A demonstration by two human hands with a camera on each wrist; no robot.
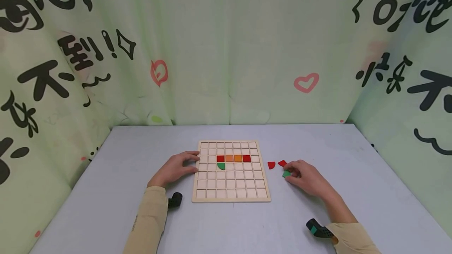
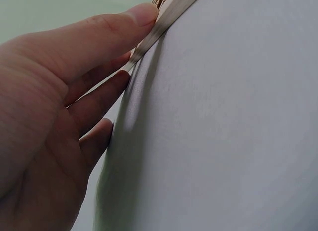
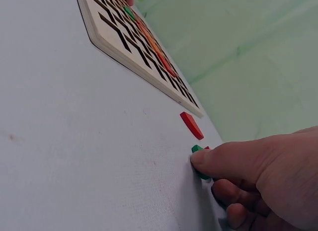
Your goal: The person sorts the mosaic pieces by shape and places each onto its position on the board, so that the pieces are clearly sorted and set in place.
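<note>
A wooden grid board lies on the table. In one of its rows sit two orange squares between two red squares, with a green quarter-round piece under the left red one. My left hand touches the board's left edge with thumb and fingers extended. To the right of the board, my right hand pinches a green piece between thumb and fingers, low over the table. The thumb hides part of that piece in the right wrist view.
Two loose red pieces lie between the board and my right hand: a quarter-round one nearer the board and another red piece by my fingertips. A pale green printed curtain closes off the table's back and sides.
</note>
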